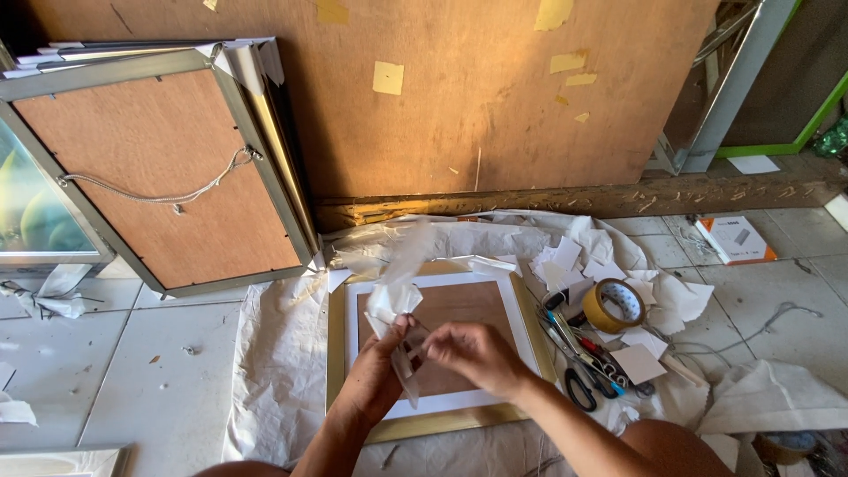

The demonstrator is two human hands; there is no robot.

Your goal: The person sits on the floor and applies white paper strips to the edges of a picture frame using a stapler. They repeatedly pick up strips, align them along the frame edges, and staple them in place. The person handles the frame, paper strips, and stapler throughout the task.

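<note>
Both hands (433, 353) on tape strip (402, 291), above frame (424, 305)

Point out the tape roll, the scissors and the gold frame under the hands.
tape roll (616, 305), head view, on its tan outer ring.
scissors (580, 389), head view, on the black handle loop.
gold frame (336, 340), head view, on its left rail.

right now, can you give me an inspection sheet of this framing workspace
surface: pale tiled floor under a crumpled white sheet
job's things: gold picture frame lying flat; torn white paper strip
clutter: yellow-brown tape roll, black-handled scissors, paper scraps, small orange-and-white box
fingers: left hand and right hand both pinch the strip
cables: grey wire on the floor
surroundings: silver frame, back outward with hanging cord, leaning on a brown board
</note>
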